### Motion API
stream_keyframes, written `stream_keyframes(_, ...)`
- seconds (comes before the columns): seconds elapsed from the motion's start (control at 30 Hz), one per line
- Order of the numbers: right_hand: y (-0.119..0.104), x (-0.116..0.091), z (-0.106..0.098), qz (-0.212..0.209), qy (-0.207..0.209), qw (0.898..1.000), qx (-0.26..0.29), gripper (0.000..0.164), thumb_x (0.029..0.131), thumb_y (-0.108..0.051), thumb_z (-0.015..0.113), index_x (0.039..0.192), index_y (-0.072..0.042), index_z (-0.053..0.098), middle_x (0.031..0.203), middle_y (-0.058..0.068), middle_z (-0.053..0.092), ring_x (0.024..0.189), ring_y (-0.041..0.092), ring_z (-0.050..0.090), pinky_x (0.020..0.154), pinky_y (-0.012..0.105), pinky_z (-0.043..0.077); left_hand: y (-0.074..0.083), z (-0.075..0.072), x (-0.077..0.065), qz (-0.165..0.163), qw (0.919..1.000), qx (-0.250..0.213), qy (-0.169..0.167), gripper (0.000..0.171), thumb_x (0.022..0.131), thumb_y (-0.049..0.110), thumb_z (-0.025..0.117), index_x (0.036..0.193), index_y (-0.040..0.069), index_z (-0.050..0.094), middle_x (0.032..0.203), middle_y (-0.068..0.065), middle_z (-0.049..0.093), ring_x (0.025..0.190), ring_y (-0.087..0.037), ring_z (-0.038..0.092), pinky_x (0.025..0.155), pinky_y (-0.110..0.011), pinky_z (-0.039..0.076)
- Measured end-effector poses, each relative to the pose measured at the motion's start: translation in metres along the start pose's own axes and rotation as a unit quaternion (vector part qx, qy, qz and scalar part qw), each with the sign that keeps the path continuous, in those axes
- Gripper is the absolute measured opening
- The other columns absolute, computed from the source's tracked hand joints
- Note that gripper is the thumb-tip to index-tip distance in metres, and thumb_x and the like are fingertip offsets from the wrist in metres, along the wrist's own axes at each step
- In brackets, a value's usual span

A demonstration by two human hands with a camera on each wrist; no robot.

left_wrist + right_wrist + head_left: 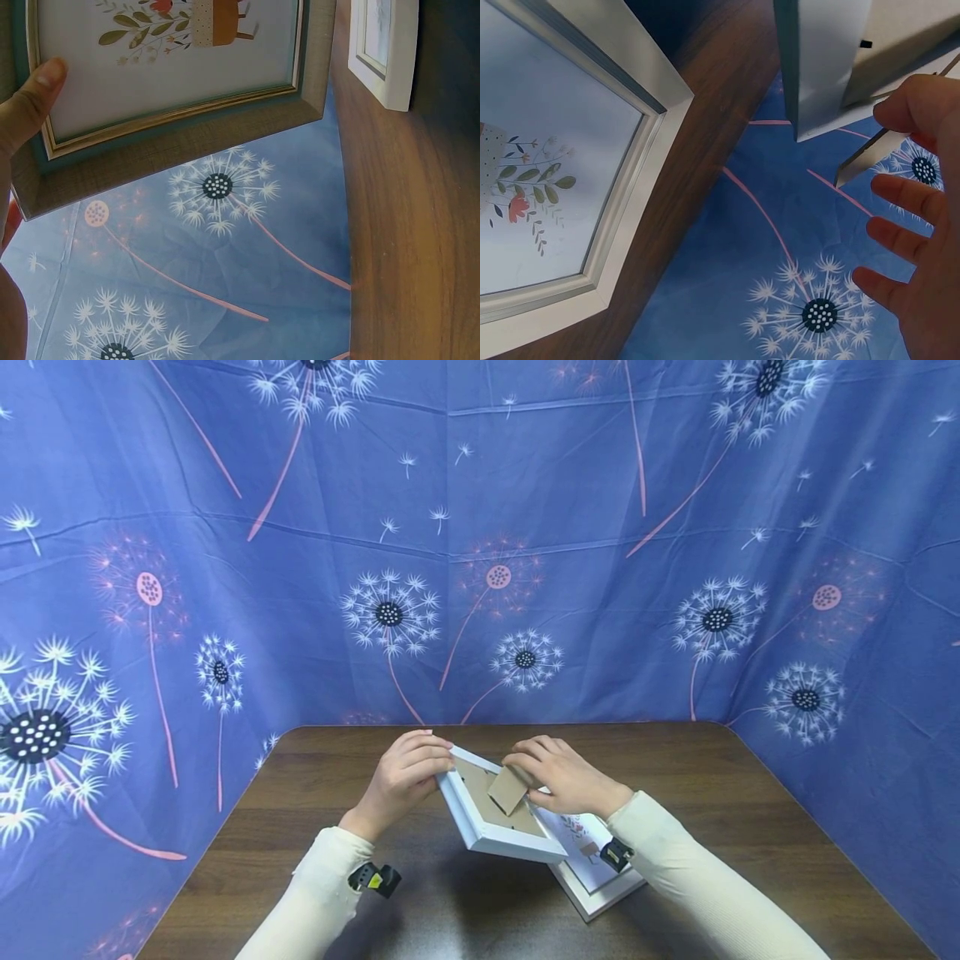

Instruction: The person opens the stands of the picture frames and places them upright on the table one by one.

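Note:
A picture frame [480, 821] with pale outer sides is held tilted above the table, its brown backing board facing up. My left hand [405, 777] grips its upper left edge, with the thumb [37, 97] on the front. That front, in the left wrist view, has a grey-brown border around a floral print. A brown easel stand [508, 789] angles out from the backing. My right hand [562, 777] pinches the stand between thumb and fingers, the other fingers spread in the right wrist view. The stand's far end is partly hidden by the hand.
A white picture frame [588, 902] with a floral print lies face up on the brown wooden table [330, 793], partly under the held frame and right forearm. Blue cloth [450, 635] with dandelions hangs behind and at both sides. Each wrist wears a black strap.

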State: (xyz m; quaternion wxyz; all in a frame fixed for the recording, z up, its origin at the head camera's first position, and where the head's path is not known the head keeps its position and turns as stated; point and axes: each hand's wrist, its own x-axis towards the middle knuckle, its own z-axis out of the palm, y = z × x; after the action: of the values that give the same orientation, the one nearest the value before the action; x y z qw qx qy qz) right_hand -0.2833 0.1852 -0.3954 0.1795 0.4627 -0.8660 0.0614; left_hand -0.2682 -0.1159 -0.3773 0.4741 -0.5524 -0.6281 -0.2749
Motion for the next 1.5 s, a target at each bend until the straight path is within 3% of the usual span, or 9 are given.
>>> stream_keyframes(0.77,0.003,-0.001,-0.006,0.001,0.026,1.000,-0.017,0.053,0.077,-0.019,0.069,0.129,-0.013,0.059,0.123,0.006,0.059,0.116,0.029,0.052,0.098,0.049,0.040,0.001,0.001,-0.002,0.000,0.9999,0.008,-0.010,0.011,0.079,0.000,0.073,0.090,0.003,0.073,0.092,-0.010,0.073,0.091,-0.028,0.069,0.097,-0.041,0.047)
stream_keyframes(1.5,0.005,-0.002,-0.014,0.009,0.032,0.999,-0.022,0.052,0.076,-0.018,0.069,0.127,-0.014,0.060,0.127,0.011,0.059,0.119,0.031,0.051,0.099,0.050,0.040,0.001,0.001,-0.003,-0.002,0.9997,0.013,-0.019,0.009,0.081,-0.001,0.071,0.089,0.003,0.073,0.091,-0.011,0.073,0.091,-0.027,0.069,0.096,-0.042,0.047)
